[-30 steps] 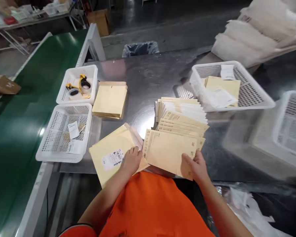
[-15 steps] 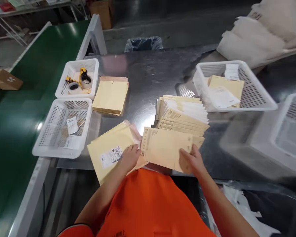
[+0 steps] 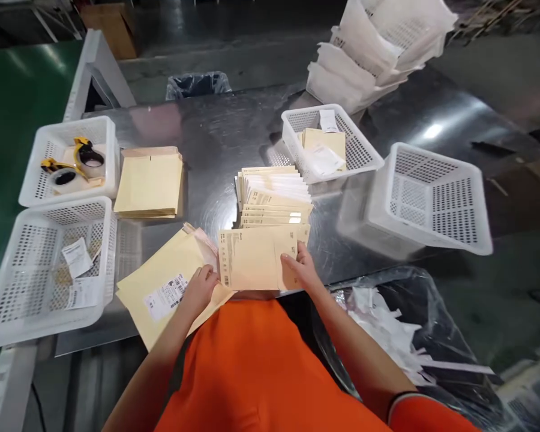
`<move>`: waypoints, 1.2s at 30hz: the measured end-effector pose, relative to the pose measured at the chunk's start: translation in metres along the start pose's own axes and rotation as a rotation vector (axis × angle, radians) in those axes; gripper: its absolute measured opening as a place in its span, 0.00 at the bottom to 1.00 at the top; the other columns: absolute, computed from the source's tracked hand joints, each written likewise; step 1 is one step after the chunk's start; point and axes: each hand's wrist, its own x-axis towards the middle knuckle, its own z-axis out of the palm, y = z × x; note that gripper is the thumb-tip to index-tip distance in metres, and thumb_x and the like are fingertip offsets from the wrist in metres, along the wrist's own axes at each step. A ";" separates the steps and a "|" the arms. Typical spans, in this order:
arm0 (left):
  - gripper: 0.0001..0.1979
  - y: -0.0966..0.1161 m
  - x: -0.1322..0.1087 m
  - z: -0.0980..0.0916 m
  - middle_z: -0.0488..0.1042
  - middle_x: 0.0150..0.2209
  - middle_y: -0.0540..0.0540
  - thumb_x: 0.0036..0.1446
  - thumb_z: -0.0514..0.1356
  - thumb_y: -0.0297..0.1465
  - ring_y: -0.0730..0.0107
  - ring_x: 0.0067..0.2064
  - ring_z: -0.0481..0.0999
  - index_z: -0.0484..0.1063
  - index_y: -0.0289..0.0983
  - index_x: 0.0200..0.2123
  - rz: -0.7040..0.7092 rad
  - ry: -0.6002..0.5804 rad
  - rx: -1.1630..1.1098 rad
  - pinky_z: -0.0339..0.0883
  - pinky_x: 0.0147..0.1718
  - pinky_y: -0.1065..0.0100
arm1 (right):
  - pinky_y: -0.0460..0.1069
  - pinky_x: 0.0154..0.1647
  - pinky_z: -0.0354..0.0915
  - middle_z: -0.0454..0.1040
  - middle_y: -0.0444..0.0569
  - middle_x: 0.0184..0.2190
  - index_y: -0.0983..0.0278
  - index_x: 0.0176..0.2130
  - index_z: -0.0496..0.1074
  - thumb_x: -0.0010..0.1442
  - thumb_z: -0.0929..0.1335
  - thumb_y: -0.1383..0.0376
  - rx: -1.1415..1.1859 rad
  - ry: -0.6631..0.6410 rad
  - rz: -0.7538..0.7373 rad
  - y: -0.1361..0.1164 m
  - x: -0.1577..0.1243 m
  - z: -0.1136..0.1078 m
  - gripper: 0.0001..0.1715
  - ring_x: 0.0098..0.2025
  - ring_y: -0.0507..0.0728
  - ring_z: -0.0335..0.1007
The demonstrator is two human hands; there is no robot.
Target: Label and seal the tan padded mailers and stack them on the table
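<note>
My right hand (image 3: 301, 267) grips the right end of a flat cream packet (image 3: 257, 258) with small printed text, thumb on top. The packet's left end is right beside the open mouth of a yellow padded envelope (image 3: 162, 264) bearing a white barcode label (image 3: 166, 297). At that mouth my left hand (image 3: 201, 292) is closed on the envelope's edge, its fingertips partly hidden. Just beyond the held packet, a leaning row of similar packets (image 3: 276, 198) lies on the metal table. A stack of yellow envelopes (image 3: 150, 183) rests behind the labelled one.
On the left, one white basket (image 3: 112, 144) holds two tape dispensers (image 3: 89, 157); another basket (image 3: 9, 264) holds paper slips. To the right are a basket with packets (image 3: 364, 147) and a bare one (image 3: 481, 210). A bag of white scraps (image 3: 382, 324) hangs by the front edge.
The view has swung to the right, so the things on the table appear further left. The packet in my right hand lies more level. Both hands keep their hold.
</note>
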 end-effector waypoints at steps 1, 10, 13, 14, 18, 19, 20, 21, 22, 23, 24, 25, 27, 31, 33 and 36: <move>0.12 -0.001 -0.001 -0.001 0.68 0.46 0.41 0.65 0.48 0.28 0.62 0.47 0.68 0.71 0.38 0.39 0.008 0.004 -0.005 0.67 0.46 0.62 | 0.54 0.50 0.67 0.78 0.46 0.41 0.58 0.43 0.72 0.40 0.77 0.60 0.013 0.009 0.000 0.001 -0.001 0.000 0.29 0.45 0.59 0.72; 0.11 -0.003 -0.008 -0.017 0.68 0.42 0.41 0.65 0.48 0.29 0.63 0.45 0.68 0.70 0.37 0.37 0.070 0.071 -0.074 0.68 0.45 0.62 | 0.54 0.46 0.69 0.79 0.45 0.38 0.58 0.40 0.71 0.40 0.76 0.61 0.105 0.115 0.051 -0.004 0.002 0.004 0.25 0.40 0.58 0.75; 0.11 -0.003 -0.009 -0.019 0.68 0.42 0.41 0.65 0.48 0.29 0.63 0.45 0.69 0.69 0.37 0.36 0.065 0.079 -0.070 0.68 0.45 0.62 | 0.55 0.46 0.70 0.79 0.45 0.38 0.58 0.40 0.70 0.40 0.76 0.61 0.113 0.110 0.049 -0.004 0.003 0.005 0.26 0.41 0.58 0.75; 0.11 -0.003 -0.008 -0.020 0.68 0.42 0.41 0.65 0.47 0.29 0.63 0.44 0.69 0.69 0.37 0.36 0.061 0.080 -0.068 0.68 0.45 0.62 | 0.55 0.47 0.70 0.79 0.45 0.39 0.58 0.41 0.70 0.40 0.76 0.61 0.114 0.107 0.048 -0.004 0.003 0.005 0.26 0.41 0.58 0.75; 0.12 -0.002 -0.007 -0.020 0.68 0.42 0.41 0.65 0.47 0.30 0.63 0.45 0.69 0.69 0.37 0.36 0.062 0.075 -0.073 0.68 0.46 0.61 | 0.56 0.48 0.70 0.79 0.46 0.41 0.58 0.43 0.70 0.41 0.76 0.61 0.097 0.100 0.035 -0.002 0.002 0.004 0.27 0.43 0.59 0.75; 0.12 -0.002 -0.007 -0.019 0.68 0.42 0.41 0.66 0.47 0.30 0.62 0.46 0.69 0.69 0.37 0.36 0.063 0.074 -0.074 0.68 0.46 0.61 | 0.56 0.48 0.70 0.79 0.46 0.41 0.58 0.43 0.70 0.41 0.76 0.61 0.090 0.099 0.029 -0.001 0.002 0.004 0.27 0.43 0.59 0.75; 0.12 -0.003 -0.007 -0.019 0.68 0.43 0.41 0.66 0.47 0.30 0.62 0.46 0.69 0.69 0.36 0.37 0.062 0.071 -0.073 0.68 0.46 0.61 | 0.57 0.49 0.69 0.79 0.46 0.41 0.58 0.43 0.70 0.42 0.76 0.61 0.085 0.097 0.022 -0.001 0.002 0.004 0.27 0.43 0.60 0.75; 0.12 -0.003 -0.007 -0.019 0.68 0.43 0.40 0.65 0.47 0.30 0.62 0.46 0.69 0.69 0.36 0.37 0.059 0.068 -0.072 0.68 0.46 0.61 | 0.57 0.49 0.69 0.79 0.46 0.42 0.58 0.43 0.70 0.42 0.76 0.60 0.083 0.095 0.017 0.000 0.002 0.004 0.27 0.43 0.60 0.75; 0.12 -0.003 -0.007 -0.018 0.68 0.43 0.40 0.65 0.47 0.30 0.62 0.46 0.69 0.69 0.36 0.37 0.056 0.062 -0.071 0.68 0.46 0.61 | 0.57 0.49 0.69 0.79 0.46 0.42 0.58 0.43 0.70 0.42 0.76 0.60 0.082 0.091 0.013 0.000 0.002 0.003 0.28 0.43 0.60 0.75; 0.12 -0.003 -0.007 -0.018 0.68 0.44 0.40 0.65 0.47 0.30 0.62 0.46 0.68 0.69 0.36 0.37 0.054 0.056 -0.071 0.68 0.46 0.61 | 0.57 0.49 0.69 0.79 0.46 0.42 0.58 0.43 0.70 0.42 0.76 0.60 0.080 0.089 0.008 0.000 0.002 0.003 0.28 0.44 0.60 0.75; 0.12 -0.003 -0.007 -0.018 0.68 0.44 0.40 0.66 0.47 0.30 0.62 0.46 0.68 0.69 0.36 0.37 0.052 0.049 -0.071 0.67 0.47 0.61 | 0.56 0.49 0.70 0.79 0.46 0.42 0.58 0.44 0.70 0.42 0.76 0.60 0.076 0.088 0.003 0.000 0.002 0.003 0.28 0.44 0.60 0.75; 0.12 -0.003 -0.007 -0.018 0.68 0.44 0.40 0.66 0.47 0.30 0.62 0.46 0.68 0.69 0.36 0.37 0.053 0.046 -0.070 0.67 0.47 0.61 | 0.56 0.48 0.70 0.79 0.46 0.42 0.58 0.44 0.70 0.42 0.76 0.60 0.070 0.086 -0.001 0.000 0.002 0.003 0.28 0.44 0.60 0.74; 0.12 -0.004 -0.006 -0.019 0.68 0.43 0.41 0.66 0.47 0.30 0.62 0.47 0.68 0.70 0.36 0.37 0.055 0.043 -0.060 0.67 0.47 0.61 | 0.56 0.48 0.69 0.78 0.46 0.42 0.57 0.44 0.70 0.42 0.76 0.60 0.055 0.081 -0.008 -0.003 0.003 0.004 0.28 0.44 0.60 0.74; 0.12 0.000 -0.002 -0.018 0.68 0.45 0.40 0.65 0.47 0.29 0.61 0.47 0.68 0.71 0.37 0.39 0.041 0.028 0.015 0.67 0.47 0.61 | 0.56 0.48 0.69 0.78 0.45 0.40 0.57 0.42 0.71 0.41 0.77 0.59 0.035 0.045 -0.018 -0.009 0.001 0.008 0.27 0.43 0.60 0.74; 0.11 0.008 0.003 -0.017 0.69 0.46 0.41 0.65 0.49 0.29 0.61 0.47 0.68 0.71 0.37 0.39 0.049 0.007 0.061 0.67 0.47 0.61 | 0.56 0.47 0.70 0.78 0.45 0.39 0.57 0.41 0.71 0.40 0.77 0.59 0.016 -0.030 0.019 -0.010 -0.001 0.011 0.27 0.42 0.60 0.74; 0.10 0.022 0.012 -0.015 0.69 0.47 0.41 0.63 0.50 0.25 0.61 0.47 0.67 0.71 0.36 0.40 0.153 -0.039 0.158 0.66 0.46 0.62 | 0.56 0.42 0.70 0.78 0.45 0.38 0.57 0.42 0.70 0.40 0.77 0.59 -0.021 -0.125 0.136 -0.008 0.001 0.016 0.28 0.40 0.61 0.75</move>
